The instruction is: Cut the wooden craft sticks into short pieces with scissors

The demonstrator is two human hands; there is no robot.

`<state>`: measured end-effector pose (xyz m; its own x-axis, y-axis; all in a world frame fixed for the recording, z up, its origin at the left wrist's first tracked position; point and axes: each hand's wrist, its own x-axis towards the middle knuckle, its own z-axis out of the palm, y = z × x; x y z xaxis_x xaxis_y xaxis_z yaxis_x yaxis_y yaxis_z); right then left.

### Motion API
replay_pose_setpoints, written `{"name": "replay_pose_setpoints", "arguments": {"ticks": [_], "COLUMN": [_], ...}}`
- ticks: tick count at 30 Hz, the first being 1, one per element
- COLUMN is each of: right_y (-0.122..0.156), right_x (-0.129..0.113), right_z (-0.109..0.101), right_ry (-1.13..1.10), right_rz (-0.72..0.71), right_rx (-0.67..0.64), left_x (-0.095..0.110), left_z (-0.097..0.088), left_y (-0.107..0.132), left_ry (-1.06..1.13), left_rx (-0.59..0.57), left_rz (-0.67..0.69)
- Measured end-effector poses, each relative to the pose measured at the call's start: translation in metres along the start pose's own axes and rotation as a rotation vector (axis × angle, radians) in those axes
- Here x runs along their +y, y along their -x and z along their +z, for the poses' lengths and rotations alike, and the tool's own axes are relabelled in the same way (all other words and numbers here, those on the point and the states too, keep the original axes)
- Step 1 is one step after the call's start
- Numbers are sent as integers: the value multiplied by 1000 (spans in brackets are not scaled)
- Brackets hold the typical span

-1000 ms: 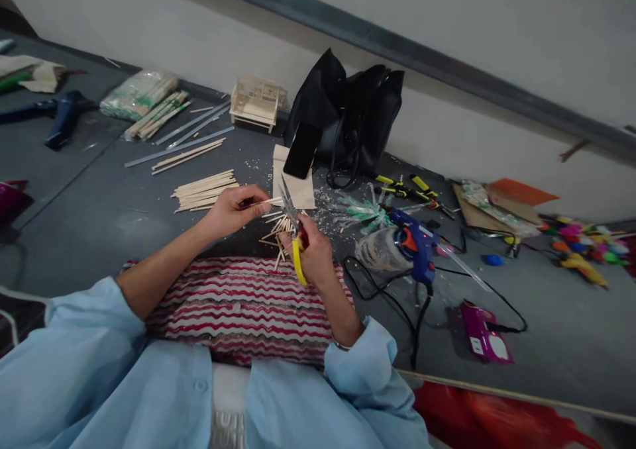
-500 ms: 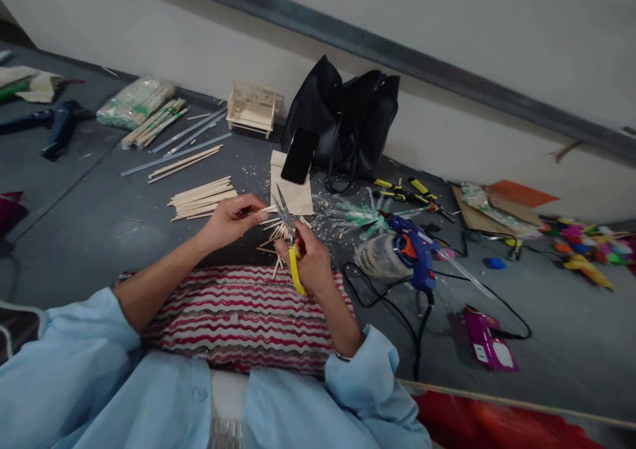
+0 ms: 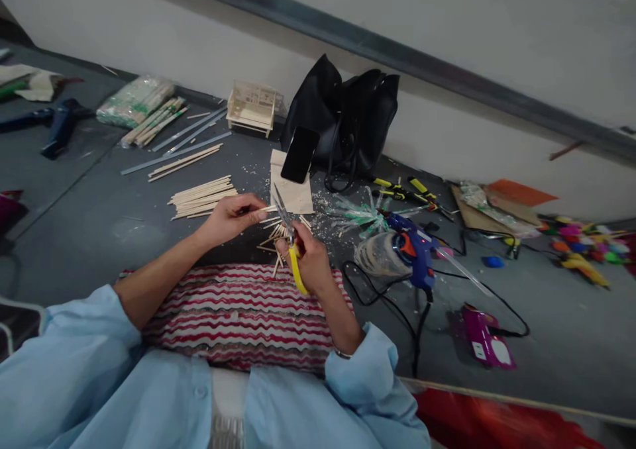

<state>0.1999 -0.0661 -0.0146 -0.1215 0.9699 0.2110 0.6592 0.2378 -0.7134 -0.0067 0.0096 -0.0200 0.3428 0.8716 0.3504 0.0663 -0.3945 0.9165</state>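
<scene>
My left hand [image 3: 233,218] pinches a thin wooden stick [image 3: 269,208], whose tip pokes out to the right, by the scissor blades. In my right hand [image 3: 309,257] is a pair of scissors [image 3: 294,263] with yellow handles, the blades pointing up and away from me. Whether the blades touch the stick I cannot tell. Beneath the scissors lies a heap of short cut sticks [image 3: 271,242]. A pile of longer sticks [image 3: 201,197] rests just beyond my left hand. A striped red and white cushion [image 3: 238,316] lies under my forearms.
A black phone [image 3: 300,155] lies on brown paper [image 3: 293,197] before a black bag [image 3: 342,118]. Left of the bag stands a small stick-built model [image 3: 252,110]. A blue glue gun [image 3: 420,250] rests on a clear jar [image 3: 380,255], its cable trailing right of my right arm.
Almost nothing differs. Both hands, the stick and the scissors keep their places, with only a very slight shift of the view.
</scene>
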Motion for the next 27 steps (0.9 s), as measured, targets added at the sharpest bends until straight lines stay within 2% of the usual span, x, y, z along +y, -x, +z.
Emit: {"name": "replay_pose_setpoints", "arguments": {"ticks": [6,17,27], "right_y": [0,1,2], "right_x": [0,-1,-4], "right_z": [0,-1,-3], "right_ry": [-59,29,46], "right_rz": [18,49,47], "right_rx": [-45,-21,-36], "left_x": [1,0,0], "left_z": [-1,-1,0], "left_y": [-1,-2,-1], "left_ry": [6,-27,66], "left_rx": [-19,-34,-59], "left_rz": [-9,-11,-29]}}
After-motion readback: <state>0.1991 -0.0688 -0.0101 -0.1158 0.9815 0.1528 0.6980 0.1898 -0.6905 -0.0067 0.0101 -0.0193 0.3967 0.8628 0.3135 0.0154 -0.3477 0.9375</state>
